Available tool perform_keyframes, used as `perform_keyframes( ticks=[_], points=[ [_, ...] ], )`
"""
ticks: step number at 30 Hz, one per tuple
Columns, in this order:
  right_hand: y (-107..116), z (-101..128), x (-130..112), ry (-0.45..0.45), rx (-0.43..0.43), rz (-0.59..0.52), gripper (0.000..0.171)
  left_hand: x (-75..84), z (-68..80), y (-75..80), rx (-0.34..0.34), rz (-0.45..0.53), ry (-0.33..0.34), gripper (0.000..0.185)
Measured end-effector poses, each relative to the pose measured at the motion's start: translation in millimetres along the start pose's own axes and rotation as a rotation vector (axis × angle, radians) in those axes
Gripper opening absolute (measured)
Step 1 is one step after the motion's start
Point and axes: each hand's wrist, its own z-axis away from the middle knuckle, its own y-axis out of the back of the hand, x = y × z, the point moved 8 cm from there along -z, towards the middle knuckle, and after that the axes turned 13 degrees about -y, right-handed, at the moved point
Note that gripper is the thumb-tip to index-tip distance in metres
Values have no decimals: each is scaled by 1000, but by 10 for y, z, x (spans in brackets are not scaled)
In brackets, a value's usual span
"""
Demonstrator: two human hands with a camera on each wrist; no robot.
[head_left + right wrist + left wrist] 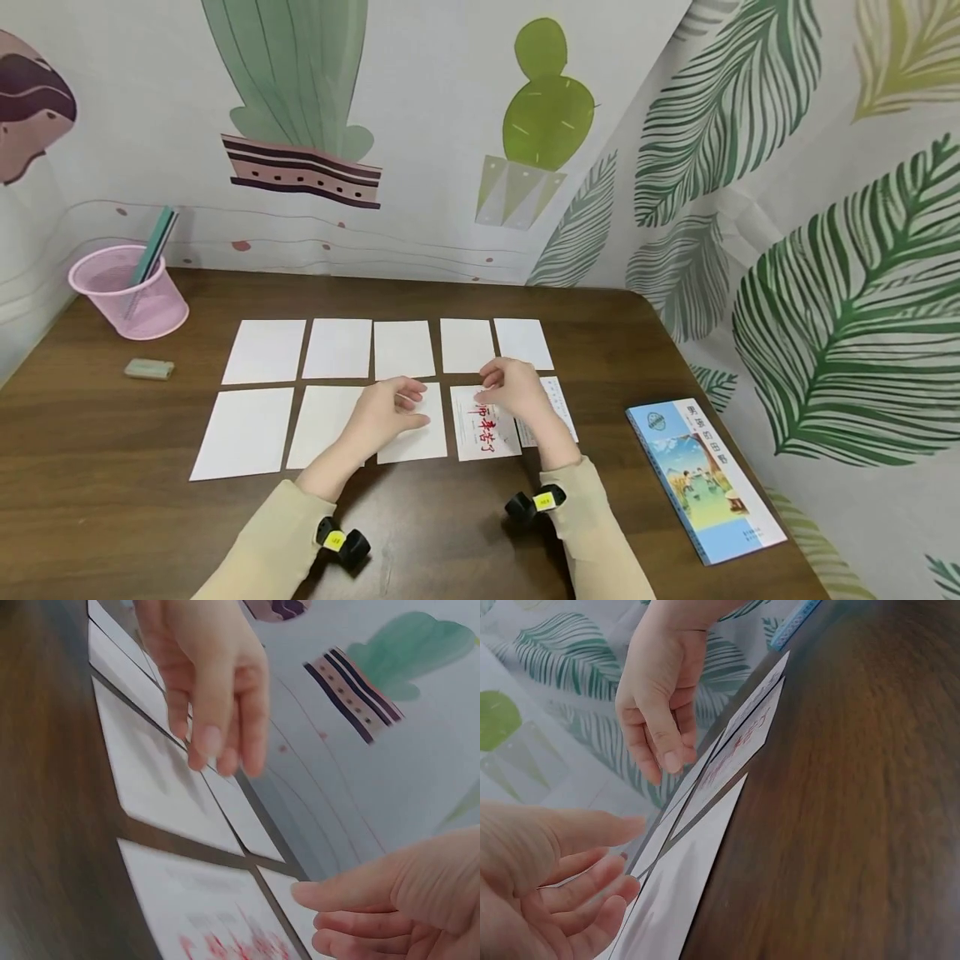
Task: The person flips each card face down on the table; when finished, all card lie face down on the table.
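White cards lie in two rows on the brown table. My left hand (pixel 378 415) hovers over the middle card (pixel 412 446) of the front row, fingers loosely bent and holding nothing. Just right of that card lies one with red handwritten-style characters (pixel 483 433). Above it hangs my right hand (pixel 519 392), its thumb and fingers apart with nothing between them. Partly behind this hand is a card with small printed text (pixel 557 400). Both wrist views show the left hand (pixel 555 881) and right hand (pixel 405 896) raised off the cards.
A blue-and-white book (pixel 705 479) lies at the table's right side. At the back left stands a pink mesh basket (pixel 142 304) with pens or sticks in it, and a small pale block (pixel 149 368) lies before it. A patterned cloth (pixel 442 142) hangs behind the table.
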Motion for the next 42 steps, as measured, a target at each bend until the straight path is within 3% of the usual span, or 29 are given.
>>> perform_keyframes(
  ticks=[4, 11, 18, 35, 42],
  points=[
    [101, -26, 141, -20, -18, 45, 40, 109, -91, -136, -30, -47, -27, 42],
    [123, -29, 303, -48, -65, 90, 47, 273, -275, -418, -140, -99, -35, 58],
    [80, -3, 301, -29, -105, 119, 55, 342, -316, -569, -193, -121, -89, 72],
    [-18, 71, 164, 128, -154, 238, 76, 360, -290, -655, -344, -193, -201, 99],
    [-46, 94, 128, 118, -156, 231, 78, 365, -267, -689, -368, -217, -214, 101]
  ],
)
